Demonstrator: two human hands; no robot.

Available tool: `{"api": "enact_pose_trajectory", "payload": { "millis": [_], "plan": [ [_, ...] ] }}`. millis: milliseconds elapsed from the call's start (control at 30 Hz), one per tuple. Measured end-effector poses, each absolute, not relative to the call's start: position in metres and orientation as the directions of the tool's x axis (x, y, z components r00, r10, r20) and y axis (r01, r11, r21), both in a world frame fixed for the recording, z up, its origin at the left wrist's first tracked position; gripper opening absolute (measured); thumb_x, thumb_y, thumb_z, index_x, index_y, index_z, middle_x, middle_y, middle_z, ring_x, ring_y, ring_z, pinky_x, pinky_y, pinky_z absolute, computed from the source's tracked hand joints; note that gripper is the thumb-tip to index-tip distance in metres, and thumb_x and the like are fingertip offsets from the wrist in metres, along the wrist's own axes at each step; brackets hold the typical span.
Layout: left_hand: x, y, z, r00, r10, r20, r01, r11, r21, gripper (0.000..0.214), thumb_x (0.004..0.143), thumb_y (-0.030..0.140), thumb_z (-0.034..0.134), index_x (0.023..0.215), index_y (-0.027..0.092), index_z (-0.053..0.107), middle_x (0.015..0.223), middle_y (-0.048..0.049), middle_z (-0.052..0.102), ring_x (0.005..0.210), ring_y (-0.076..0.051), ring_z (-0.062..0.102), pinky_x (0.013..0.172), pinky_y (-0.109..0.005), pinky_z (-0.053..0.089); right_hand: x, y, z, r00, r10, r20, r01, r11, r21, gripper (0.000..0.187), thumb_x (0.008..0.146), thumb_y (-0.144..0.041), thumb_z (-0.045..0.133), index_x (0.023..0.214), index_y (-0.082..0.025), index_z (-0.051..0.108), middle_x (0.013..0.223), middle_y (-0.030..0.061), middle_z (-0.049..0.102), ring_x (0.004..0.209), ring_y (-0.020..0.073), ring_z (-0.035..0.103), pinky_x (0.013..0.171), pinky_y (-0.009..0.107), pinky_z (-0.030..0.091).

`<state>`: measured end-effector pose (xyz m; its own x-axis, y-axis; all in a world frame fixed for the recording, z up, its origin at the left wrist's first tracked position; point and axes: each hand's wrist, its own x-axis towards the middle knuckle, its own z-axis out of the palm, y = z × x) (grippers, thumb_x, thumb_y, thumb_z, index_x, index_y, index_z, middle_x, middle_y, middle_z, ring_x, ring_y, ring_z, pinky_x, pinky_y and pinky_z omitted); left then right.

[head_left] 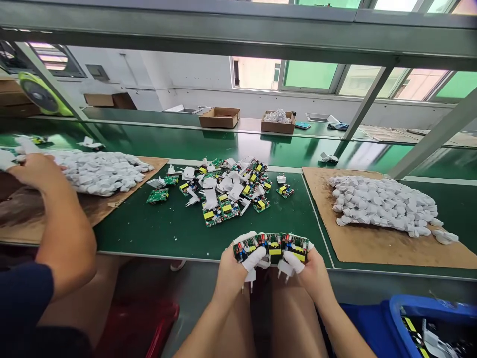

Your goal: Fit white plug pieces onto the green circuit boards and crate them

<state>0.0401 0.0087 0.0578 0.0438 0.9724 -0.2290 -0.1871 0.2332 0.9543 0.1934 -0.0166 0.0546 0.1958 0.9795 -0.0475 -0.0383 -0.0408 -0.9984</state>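
Observation:
Between my two hands, above my lap at the bench's front edge, is a row of green circuit boards [275, 248] with yellow transformers. White plug pieces [286, 268] with metal pins hang below the row. My left hand [236, 271] grips its left end, the white-covered thumb on the front and fingers behind. My right hand [311, 266] holds the right end the same way. White finger covers are on both hands. Beyond them on the green bench lies a pile of circuit boards and white plug housings [234, 186]; a few single boards [285, 191] lie apart from it.
On the right, a cardboard sheet [357, 248] bears a heap of white plastic parts [383, 204]. A co-worker's arm [61, 209] reaches over another white heap [104, 171] at left. A blue bin [398, 308] stands low right, a red one [164, 323] low left. A metal frame crosses overhead.

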Motion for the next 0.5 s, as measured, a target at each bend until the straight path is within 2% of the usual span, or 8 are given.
{"api": "enact_pose_trajectory", "payload": {
  "millis": [67, 133, 200, 300, 400, 433, 467, 500],
  "plan": [
    [0.045, 0.004, 0.059, -0.072, 0.977, -0.2, -0.158, 0.187, 0.97, 0.049, 0.048, 0.03, 0.072, 0.091, 0.014, 0.057, 0.093, -0.0085, 0.062, 0.085, -0.021, 0.058, 0.076, -0.029, 0.048, 0.188, -0.015, 0.049, 0.267, 0.964, 0.007, -0.005, 0.009, -1.0, 0.038, 0.059, -0.038, 0.064, 0.088, -0.017, 0.049, 0.088, 0.0085, 0.062, 0.079, 0.0206, 0.058, 0.071, 0.033, 0.048],
    [0.045, 0.0, 0.059, -0.092, 0.976, -0.2, -0.14, 0.186, 0.973, 0.047, 0.048, 0.029, 0.072, 0.09, 0.014, 0.056, 0.09, -0.0075, 0.063, 0.083, -0.02, 0.059, 0.074, -0.028, 0.049, 0.189, -0.015, 0.046, 0.251, 0.968, 0.02, 0.0, 0.021, -1.0, 0.037, 0.059, -0.037, 0.064, 0.087, -0.017, 0.049, 0.088, 0.0082, 0.062, 0.079, 0.0201, 0.058, 0.071, 0.032, 0.048],
    [0.04, -0.001, 0.059, -0.022, 0.98, -0.198, -0.122, 0.193, 0.973, 0.042, 0.049, 0.027, 0.072, 0.087, 0.015, 0.057, 0.082, -0.0053, 0.064, 0.076, -0.018, 0.06, 0.069, -0.027, 0.049, 0.194, -0.016, 0.045, 0.175, 0.985, -0.015, -0.032, -0.01, -0.999, 0.037, 0.059, -0.036, 0.066, 0.085, -0.017, 0.05, 0.086, 0.0075, 0.062, 0.076, 0.0195, 0.059, 0.069, 0.031, 0.048],
    [0.027, -0.001, 0.056, 0.159, 0.96, -0.229, -0.178, 0.256, 0.95, 0.033, 0.048, 0.028, 0.074, 0.073, 0.014, 0.057, 0.067, -0.0018, 0.062, 0.062, -0.016, 0.059, 0.057, -0.024, 0.048, 0.203, -0.02, 0.047, 0.05, 0.994, -0.096, -0.193, -0.084, -0.978, 0.039, 0.057, -0.037, 0.068, 0.085, -0.016, 0.052, 0.082, 0.0069, 0.062, 0.073, 0.02, 0.059, 0.062, 0.03, 0.049],
    [0.02, -0.001, 0.052, 0.344, 0.902, -0.259, -0.37, 0.384, 0.846, 0.036, 0.053, 0.046, 0.069, 0.059, 0.015, 0.053, 0.051, -0.0008, 0.056, 0.056, -0.02, 0.059, 0.041, -0.026, 0.04, 0.204, -0.024, 0.048, -0.013, 0.989, -0.145, -0.357, -0.14, -0.924, 0.043, 0.056, -0.039, 0.069, 0.089, -0.016, 0.053, 0.083, 0.0076, 0.062, 0.073, 0.0214, 0.059, 0.061, 0.031, 0.048],
    [0.02, 0.0, 0.05, 0.387, 0.886, -0.253, -0.418, 0.414, 0.809, 0.044, 0.061, 0.057, 0.057, 0.058, 0.013, 0.05, 0.049, -0.0018, 0.053, 0.059, -0.023, 0.06, 0.038, -0.025, 0.034, 0.203, -0.026, 0.048, -0.029, 0.987, -0.161, -0.39, -0.16, -0.907, 0.044, 0.056, -0.039, 0.07, 0.09, -0.016, 0.054, 0.083, 0.0078, 0.062, 0.073, 0.0218, 0.059, 0.061, 0.031, 0.048],
    [0.02, 0.0, 0.049, 0.438, 0.868, -0.234, -0.458, 0.439, 0.773, 0.058, 0.076, 0.062, 0.028, 0.058, 0.01, 0.048, 0.048, -0.0046, 0.049, 0.064, -0.028, 0.06, 0.04, -0.026, 0.033, 0.202, -0.027, 0.048, -0.043, 0.984, -0.176, -0.42, -0.177, -0.89, 0.043, 0.055, -0.039, 0.07, 0.088, -0.016, 0.055, 0.083, 0.0078, 0.062, 0.072, 0.022, 0.059, 0.061, 0.032, 0.048],
    [0.021, 0.001, 0.048, 0.471, 0.855, -0.214, -0.478, 0.452, 0.753, 0.073, 0.081, 0.051, -0.009, 0.059, 0.007, 0.045, 0.048, -0.0062, 0.045, 0.068, -0.032, 0.06, 0.042, -0.029, 0.032, 0.2, -0.028, 0.048, -0.052, 0.981, -0.187, -0.449, -0.19, -0.873, 0.042, 0.054, -0.039, 0.07, 0.086, -0.017, 0.056, 0.081, 0.0076, 0.062, 0.07, 0.0221, 0.059, 0.06, 0.032, 0.048]
  ]
}}
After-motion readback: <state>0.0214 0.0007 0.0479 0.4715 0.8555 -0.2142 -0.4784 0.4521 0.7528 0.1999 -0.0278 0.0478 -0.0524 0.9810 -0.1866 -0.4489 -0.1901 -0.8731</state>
